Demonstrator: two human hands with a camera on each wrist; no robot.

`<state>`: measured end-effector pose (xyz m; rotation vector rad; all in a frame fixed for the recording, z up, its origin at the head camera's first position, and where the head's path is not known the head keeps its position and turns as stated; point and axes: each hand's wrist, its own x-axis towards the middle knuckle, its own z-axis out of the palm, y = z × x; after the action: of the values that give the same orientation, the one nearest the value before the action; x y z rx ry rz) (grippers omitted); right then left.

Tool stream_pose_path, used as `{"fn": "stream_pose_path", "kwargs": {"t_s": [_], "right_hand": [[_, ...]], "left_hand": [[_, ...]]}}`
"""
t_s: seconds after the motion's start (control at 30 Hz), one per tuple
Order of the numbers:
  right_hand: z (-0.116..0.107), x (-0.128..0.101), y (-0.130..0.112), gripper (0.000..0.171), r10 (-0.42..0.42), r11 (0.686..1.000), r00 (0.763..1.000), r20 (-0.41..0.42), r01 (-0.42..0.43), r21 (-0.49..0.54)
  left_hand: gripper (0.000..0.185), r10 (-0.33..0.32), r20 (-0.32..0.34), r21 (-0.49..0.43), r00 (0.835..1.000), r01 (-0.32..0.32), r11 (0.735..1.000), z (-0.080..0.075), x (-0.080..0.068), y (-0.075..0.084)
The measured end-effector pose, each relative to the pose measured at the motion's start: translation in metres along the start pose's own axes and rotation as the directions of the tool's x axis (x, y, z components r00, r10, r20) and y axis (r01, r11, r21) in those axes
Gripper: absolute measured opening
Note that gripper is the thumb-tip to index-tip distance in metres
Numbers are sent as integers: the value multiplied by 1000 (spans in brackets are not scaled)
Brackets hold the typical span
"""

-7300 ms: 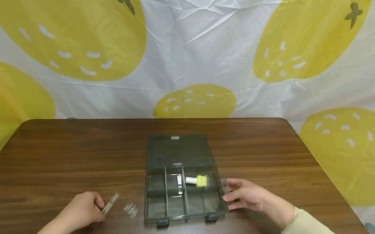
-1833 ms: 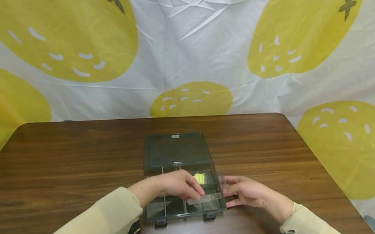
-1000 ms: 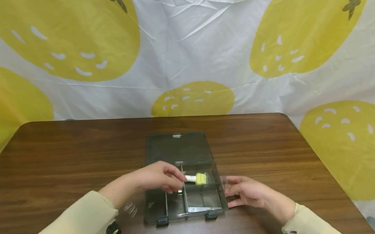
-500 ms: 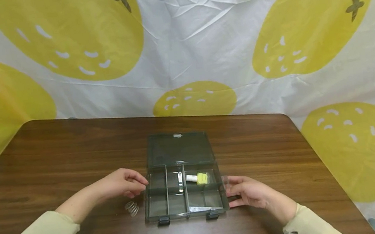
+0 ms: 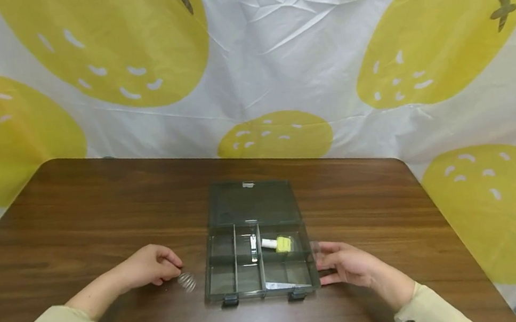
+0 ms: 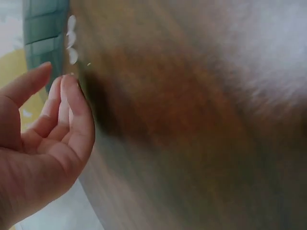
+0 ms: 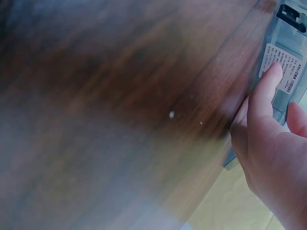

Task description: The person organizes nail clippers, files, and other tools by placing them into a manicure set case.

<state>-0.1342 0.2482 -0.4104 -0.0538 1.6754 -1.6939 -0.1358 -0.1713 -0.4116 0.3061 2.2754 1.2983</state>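
Note:
A grey see-through compartment box [image 5: 234,279] lies open mid-table, its lid [image 5: 251,205] flat behind it. Inside are a white and yellow piece [image 5: 278,243], a small metal piece [image 5: 253,247] and a clear flat strip [image 5: 280,285] in the front right compartment. My left hand [image 5: 175,270] rests on the table left of the box, fingers loosely curled and empty, their tips just short of a small wire spring [image 5: 187,281]. In the left wrist view the spring [image 6: 71,40] lies just beyond the left hand [image 6: 57,79]. My right hand [image 5: 324,265] touches the box's right side with straight fingers [image 7: 268,81].
The brown wooden table [image 5: 100,212] is bare wood around the box, with rounded far corners. A white cloth printed with yellow fruit [image 5: 273,46] hangs behind it. Both wrist views are blurred.
My left hand left the clear strip in the front right compartment, drew back out of the box and came down leftward to the spring. The right hand stayed on the box's side.

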Motion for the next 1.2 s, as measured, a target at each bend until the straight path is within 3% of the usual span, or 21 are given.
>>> {"fn": "stream_pose_path", "kwargs": {"t_s": [0.2, 0.33, 0.57, 0.87, 1.2], "right_hand": [[-2, 0, 0, 63, -1, 1000, 1000, 5, 1, 6], [-2, 0, 0, 63, 1, 1000, 1000, -1, -1, 3], [-1, -1, -1, 62, 4, 1000, 1000, 4, -4, 1], [-2, -2, -1, 59, 0, 1000, 1000, 7, 0, 4], [-1, -1, -1, 63, -8, 1000, 1000, 12, 9, -6]], "left_hand": [[19, 57, -82, 74, 995, -51, 996, 9, 0, -2], [17, 85, -99, 96, 991, -76, 992, 13, 1, -2], [12, 166, -145, 221, 975, -132, 966, 19, 2, -2], [11, 183, -173, 276, 968, -131, 952, 21, 3, -2], [13, 129, -164, 190, 978, -97, 977, 12, 2, 13]]}}
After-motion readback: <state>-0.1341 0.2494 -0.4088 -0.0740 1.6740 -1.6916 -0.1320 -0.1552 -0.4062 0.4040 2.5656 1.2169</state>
